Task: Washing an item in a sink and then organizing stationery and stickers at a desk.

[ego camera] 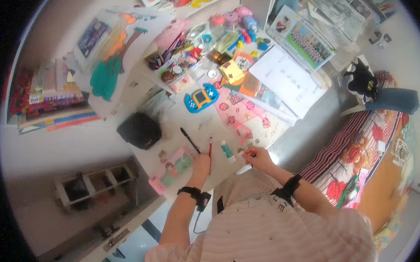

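My left hand point(200, 165) rests low on the desk, beside a black pen point(190, 140) and a red pencil point(210, 147). Its fingers hide the near ends of both, so whether it grips either is unclear. To its left lies a pink case point(172, 168) with a printed picture. Between my hands is a green and white glue stick point(227, 151). Near the desk's front edge, my right hand point(260, 159) has its fingertips pinched at a small white object point(241, 155), too blurred to name. Black straps circle both wrists.
Farther back are a blue and orange handheld game console point(201, 98), a black pouch point(138, 130), a pink printed bag point(235, 108) and white papers point(287, 80). Toys and boxes crowd the desk's rear. An open drawer point(116, 239) lies left; a patterned bed point(353, 148) is right.
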Tool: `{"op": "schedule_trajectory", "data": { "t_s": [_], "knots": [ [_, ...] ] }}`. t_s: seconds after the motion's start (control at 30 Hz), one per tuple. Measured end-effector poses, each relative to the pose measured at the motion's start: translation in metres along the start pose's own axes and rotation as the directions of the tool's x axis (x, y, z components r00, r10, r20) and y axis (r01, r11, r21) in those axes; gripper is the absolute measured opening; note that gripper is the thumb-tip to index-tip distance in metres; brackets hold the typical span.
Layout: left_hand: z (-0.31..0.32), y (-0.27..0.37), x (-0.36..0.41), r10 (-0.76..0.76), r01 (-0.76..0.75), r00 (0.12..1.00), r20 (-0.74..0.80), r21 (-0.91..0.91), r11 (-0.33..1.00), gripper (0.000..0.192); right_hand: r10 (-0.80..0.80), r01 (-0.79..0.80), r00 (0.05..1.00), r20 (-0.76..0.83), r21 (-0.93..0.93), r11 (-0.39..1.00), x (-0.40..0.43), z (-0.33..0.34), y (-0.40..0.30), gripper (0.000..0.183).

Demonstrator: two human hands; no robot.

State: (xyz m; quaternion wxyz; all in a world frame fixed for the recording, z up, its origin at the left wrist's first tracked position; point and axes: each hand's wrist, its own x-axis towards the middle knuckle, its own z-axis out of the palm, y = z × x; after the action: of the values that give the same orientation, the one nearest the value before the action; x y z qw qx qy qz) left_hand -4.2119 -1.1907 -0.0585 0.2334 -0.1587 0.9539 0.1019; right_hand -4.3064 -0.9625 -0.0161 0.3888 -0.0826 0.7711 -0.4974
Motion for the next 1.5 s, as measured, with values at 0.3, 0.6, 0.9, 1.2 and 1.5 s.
{"op": "schedule_trajectory", "data": {
  "t_s": [0.3, 0.6, 0.9, 1.2, 1.5],
  "knots": [
    [-0.025, 0.021, 0.011, 0.124, -0.172, 0.968, 0.217, 0.221, 0.960, 0.014, -0.016, 0.019, 0.999, -0.032, 0.076, 0.997, -0.003, -0.025, -0.006, 0.017],
    [-0.019, 0.014, 0.008, 0.144, -0.177, 0.976, 0.166, 0.210, 0.961, 0.012, -0.019, 0.021, 1.000, -0.020, 0.091, 0.996, 0.001, -0.026, -0.010, 0.017],
    [-0.025, -0.007, 0.013, 0.270, -0.272, 0.962, 0.039, 0.194, 0.943, 0.012, 0.111, -0.103, 0.993, -0.026, 0.213, 0.972, 0.004, -0.018, -0.021, 0.022],
    [-0.054, -0.018, 0.018, 0.027, -0.032, 0.971, -0.236, -0.017, 0.999, 0.013, 0.192, -0.152, 0.981, -0.016, 0.553, 0.819, 0.011, -0.003, -0.050, 0.022],
    [-0.134, 0.046, -0.026, 0.297, -0.636, 0.635, -0.713, -0.264, 0.725, 0.009, 0.045, -0.005, 0.997, -0.061, 0.530, 0.848, -0.004, 0.036, -0.100, 0.016]
  ]
}}
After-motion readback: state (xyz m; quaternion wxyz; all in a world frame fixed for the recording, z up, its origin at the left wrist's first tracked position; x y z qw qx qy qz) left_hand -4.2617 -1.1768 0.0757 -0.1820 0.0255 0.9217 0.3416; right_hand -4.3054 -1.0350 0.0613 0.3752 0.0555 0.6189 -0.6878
